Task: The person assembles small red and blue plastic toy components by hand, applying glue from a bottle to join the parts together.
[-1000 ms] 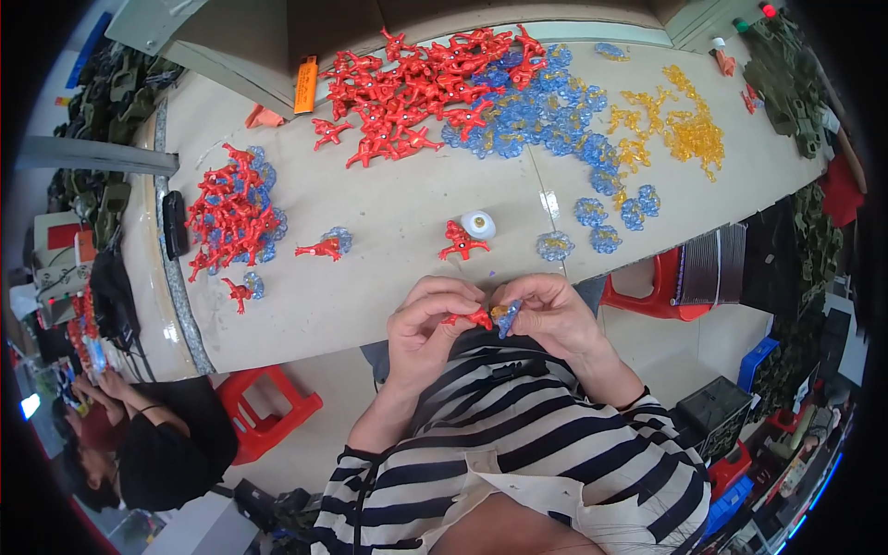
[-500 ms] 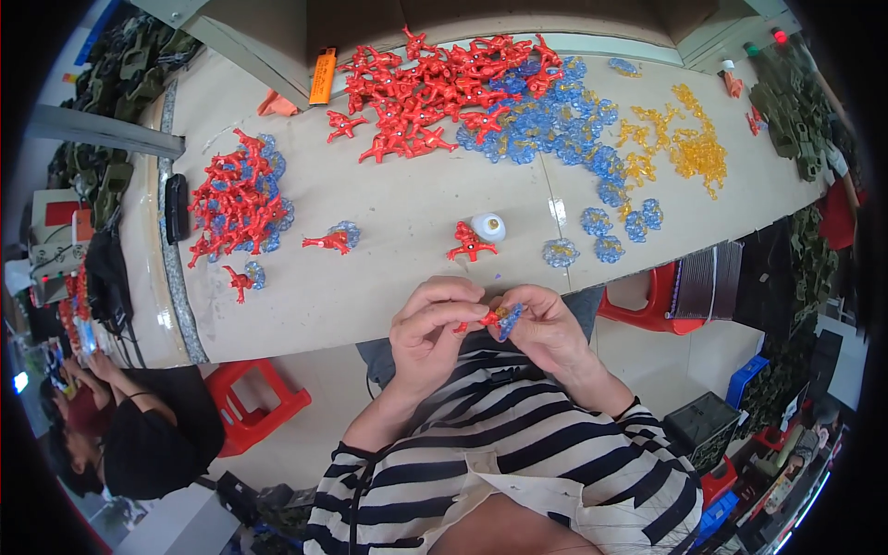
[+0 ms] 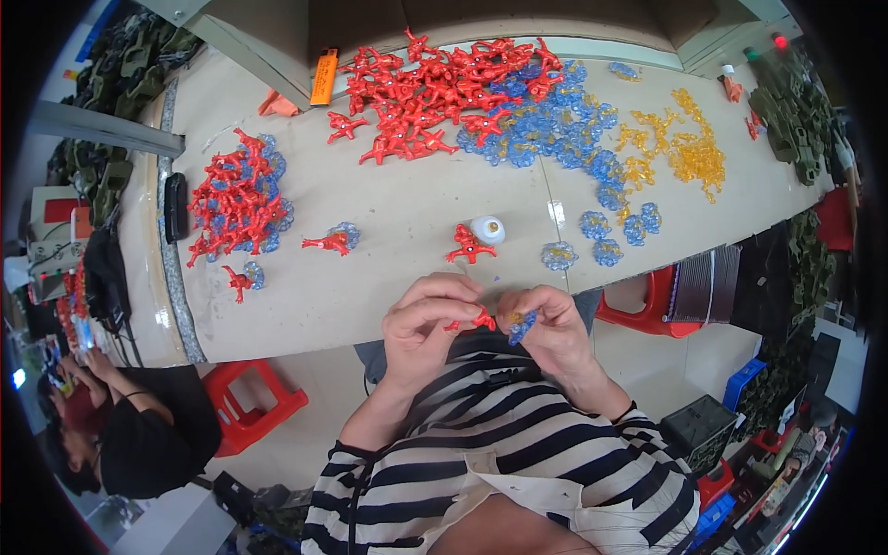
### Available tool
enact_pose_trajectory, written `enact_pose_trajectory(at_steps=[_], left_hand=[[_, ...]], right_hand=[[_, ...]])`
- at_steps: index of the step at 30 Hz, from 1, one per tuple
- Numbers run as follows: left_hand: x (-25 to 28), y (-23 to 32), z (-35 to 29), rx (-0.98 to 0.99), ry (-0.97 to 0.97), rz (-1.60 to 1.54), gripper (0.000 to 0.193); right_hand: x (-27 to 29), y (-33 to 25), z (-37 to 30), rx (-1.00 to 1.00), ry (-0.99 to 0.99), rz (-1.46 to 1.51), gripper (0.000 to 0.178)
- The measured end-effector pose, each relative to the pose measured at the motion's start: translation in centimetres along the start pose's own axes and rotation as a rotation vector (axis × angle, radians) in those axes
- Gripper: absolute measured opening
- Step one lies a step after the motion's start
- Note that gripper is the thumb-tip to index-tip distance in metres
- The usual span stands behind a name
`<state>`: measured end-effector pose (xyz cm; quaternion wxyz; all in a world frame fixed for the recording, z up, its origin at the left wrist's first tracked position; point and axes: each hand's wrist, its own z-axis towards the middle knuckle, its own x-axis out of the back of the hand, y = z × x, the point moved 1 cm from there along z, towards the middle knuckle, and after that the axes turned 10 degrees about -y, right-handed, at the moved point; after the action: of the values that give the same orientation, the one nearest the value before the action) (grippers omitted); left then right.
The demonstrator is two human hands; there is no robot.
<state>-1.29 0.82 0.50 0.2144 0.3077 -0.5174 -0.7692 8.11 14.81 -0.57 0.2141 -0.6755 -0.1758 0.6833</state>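
Below the desk's (image 3: pixel 370 305) near edge, left hand (image 3: pixel 427 326) pinched a red figure (image 3: pixel 478 321), right hand (image 3: pixel 552 326) a blue disc (image 3: pixel 521 326), seemingly mid-joining; pressing together would follow.

Beige worktable (image 3: pixel 388 222); red stools (image 3: pixel 254 402) on pale floor (image 3: pixel 305 444).

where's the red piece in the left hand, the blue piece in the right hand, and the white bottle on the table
red piece (image 3: pixel 479 321), head view, on its body showing between the fingertips
blue piece (image 3: pixel 521 327), head view, on the clear blue part below the thumb
white bottle (image 3: pixel 487 229), head view, on its side
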Motion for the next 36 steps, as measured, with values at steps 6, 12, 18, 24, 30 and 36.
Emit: enact_pose_trajectory(at_steps=[6, 12, 18, 24, 30, 36], left_hand=[[-0.3, 0.1, 0.0, 0.001, 0.012, 0.045, 0.016], [-0.6, 0.5, 0.1, -0.01, -0.009, 0.081, 0.018], [-0.4, 0.5, 0.1, -0.033, -0.024, 0.108, 0.018], [-0.5, 0.7, 0.0, -0.02, -0.026, 0.118, 0.015], [-0.1, 0.2, 0.2, 0.076, -0.049, -0.046, 0.014], [0.0, -1.6, -0.4, -0.028, -0.096, -0.228, 0.014]], right_hand=[[0.0, 0.1, 0.2, -0.041, -0.019, -0.015, 0.027], [-0.1, 0.2, 0.2, -0.07, 0.027, -0.06, 0.027], [-0.2, 0.0, 0.2, -0.044, 0.028, -0.156, 0.026], [-0.9, -0.1, 0.7, 0.012, -0.045, -0.313, 0.024], [-1.5, -0.2, 0.4, -0.016, 0.042, -0.287, 0.025], [-2.9, -2.1, 1.2, 0.24, -0.12, -1.109, 0.026]])
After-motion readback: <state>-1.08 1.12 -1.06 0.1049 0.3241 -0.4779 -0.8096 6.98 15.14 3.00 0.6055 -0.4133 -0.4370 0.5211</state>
